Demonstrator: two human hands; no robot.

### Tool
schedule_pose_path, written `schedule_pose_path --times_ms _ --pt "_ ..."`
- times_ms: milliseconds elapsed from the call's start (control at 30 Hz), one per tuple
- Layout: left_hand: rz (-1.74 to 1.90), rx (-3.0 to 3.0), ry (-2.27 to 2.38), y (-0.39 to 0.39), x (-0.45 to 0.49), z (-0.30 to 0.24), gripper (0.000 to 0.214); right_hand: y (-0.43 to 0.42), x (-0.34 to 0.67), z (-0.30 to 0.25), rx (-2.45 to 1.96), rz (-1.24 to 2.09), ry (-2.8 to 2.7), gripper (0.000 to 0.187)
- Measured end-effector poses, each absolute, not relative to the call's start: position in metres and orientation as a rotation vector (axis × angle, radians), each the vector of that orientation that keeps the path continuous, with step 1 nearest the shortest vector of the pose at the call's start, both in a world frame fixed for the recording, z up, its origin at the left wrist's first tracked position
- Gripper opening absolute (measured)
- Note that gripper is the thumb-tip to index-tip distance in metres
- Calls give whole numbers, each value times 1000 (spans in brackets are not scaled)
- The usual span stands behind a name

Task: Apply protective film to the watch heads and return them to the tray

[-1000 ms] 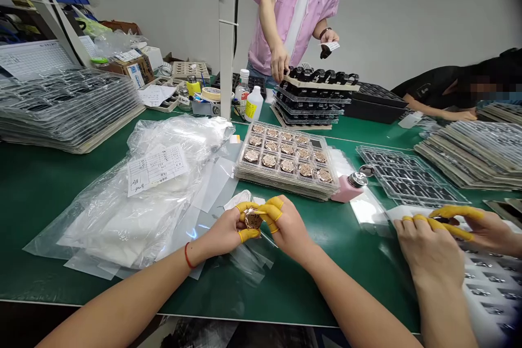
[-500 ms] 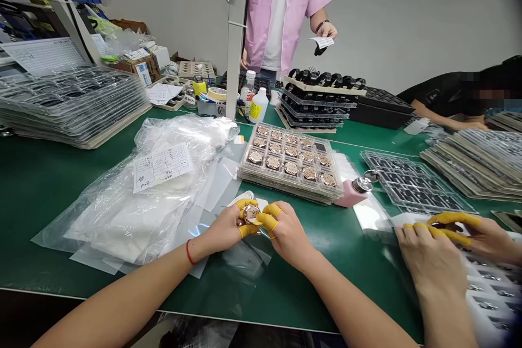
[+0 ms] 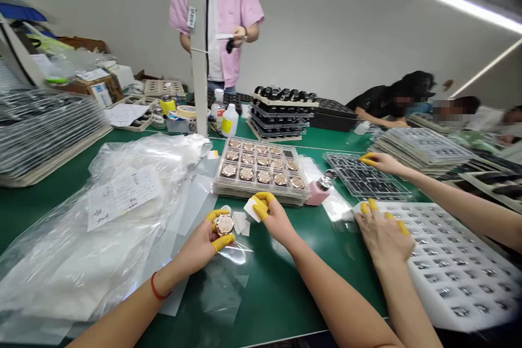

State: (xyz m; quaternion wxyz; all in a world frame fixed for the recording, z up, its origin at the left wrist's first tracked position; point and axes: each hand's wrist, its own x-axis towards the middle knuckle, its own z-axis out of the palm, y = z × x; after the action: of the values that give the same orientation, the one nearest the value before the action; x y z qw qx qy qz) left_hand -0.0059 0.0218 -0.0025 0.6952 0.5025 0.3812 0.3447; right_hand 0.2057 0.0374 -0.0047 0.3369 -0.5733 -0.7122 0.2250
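My left hand, in yellow finger cots, pinches a round rose-gold watch case between thumb and fingers just above the green table. My right hand sits a little to the right, closed on a small white piece of film. More small white pieces lie on the table between the hands. Right behind them stands a stacked tray of rose-gold watch cases.
Clear plastic bags with a paper label cover the table at left. A pink dispenser bottle stands beside the tray. A co-worker's hands rest on a white foam tray at right. A person in pink stands behind a white post.
My right hand has left the watch case and moved right, pulling a white film piece away. The left hand keeps the case. The camera has tilted up and right.
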Motion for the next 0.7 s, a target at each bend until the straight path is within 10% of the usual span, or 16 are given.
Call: schedule_pose_path --times_ms 167,400,700 --pt "711 1136 874 18 -4 -7 67 40 203 -12 -1680 410 -1856 13" --pt "667 1164 836 18 -3 -20 83 25 168 -6 -1295 992 -1581 36" --pt "684 1096 882 25 -3 -13 107 181 305 78 -1800 175 -1175 36"
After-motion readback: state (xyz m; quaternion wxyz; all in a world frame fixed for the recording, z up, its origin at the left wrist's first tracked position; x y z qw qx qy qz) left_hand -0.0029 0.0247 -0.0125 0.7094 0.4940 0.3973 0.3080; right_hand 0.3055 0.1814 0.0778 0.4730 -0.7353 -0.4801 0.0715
